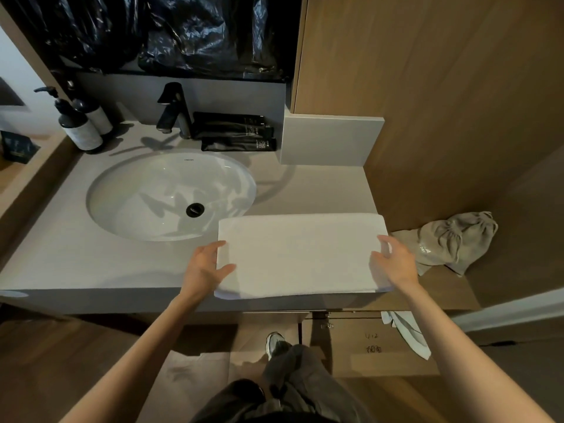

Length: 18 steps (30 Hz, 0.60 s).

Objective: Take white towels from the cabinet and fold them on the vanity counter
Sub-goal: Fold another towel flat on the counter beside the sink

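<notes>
The folded white towel point(300, 254) lies flat at the front right corner of the desk point(91, 257), its near side along the desk's front edge, just right of the sink point(137, 190). The left grip point(207, 267), fingers straight, touches the towel's left end. The right grip point(393, 264), loosely spread, rests on its right end. Neither clasps it. A grey drawstring bag point(451, 239) lies past the desk's right edge.

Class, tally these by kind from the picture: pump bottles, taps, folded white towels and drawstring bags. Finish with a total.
Pump bottles: 2
Tap: 1
Folded white towel: 1
Drawstring bag: 1
Total: 5
</notes>
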### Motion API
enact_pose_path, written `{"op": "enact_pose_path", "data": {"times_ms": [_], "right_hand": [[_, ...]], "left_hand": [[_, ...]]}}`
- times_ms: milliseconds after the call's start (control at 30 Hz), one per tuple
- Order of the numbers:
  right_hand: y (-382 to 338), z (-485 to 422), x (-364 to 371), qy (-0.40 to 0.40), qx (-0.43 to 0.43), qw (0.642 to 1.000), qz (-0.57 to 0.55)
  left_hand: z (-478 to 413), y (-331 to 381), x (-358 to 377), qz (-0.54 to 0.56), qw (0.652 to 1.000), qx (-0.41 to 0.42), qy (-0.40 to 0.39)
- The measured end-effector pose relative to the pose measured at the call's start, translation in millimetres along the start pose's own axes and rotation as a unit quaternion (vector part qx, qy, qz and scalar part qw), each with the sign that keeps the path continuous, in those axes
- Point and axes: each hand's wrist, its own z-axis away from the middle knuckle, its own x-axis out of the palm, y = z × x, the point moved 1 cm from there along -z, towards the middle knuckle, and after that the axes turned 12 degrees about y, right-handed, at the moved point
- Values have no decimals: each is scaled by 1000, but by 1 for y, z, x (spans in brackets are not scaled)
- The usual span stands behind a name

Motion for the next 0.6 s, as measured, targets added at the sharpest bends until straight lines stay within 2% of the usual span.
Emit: {"op": "enact_pose_path", "data": {"times_ms": [67,267,467,600], "right_hand": [[1,-1,-2,-3,32,999,-5],[-2,0,-3,-20,84,995,-48],[-5,14,-9,-86,34,995,-32],[4,27,-8,-120,20,987,-108]], "left_hand": [[-4,5,0,14,999,-34,-12],[-5,19,-2,-25,999,-31,-23],[-5,14,-14,-20,998,0,-54],[-12,5,-32,49,995,4,-91]]}}
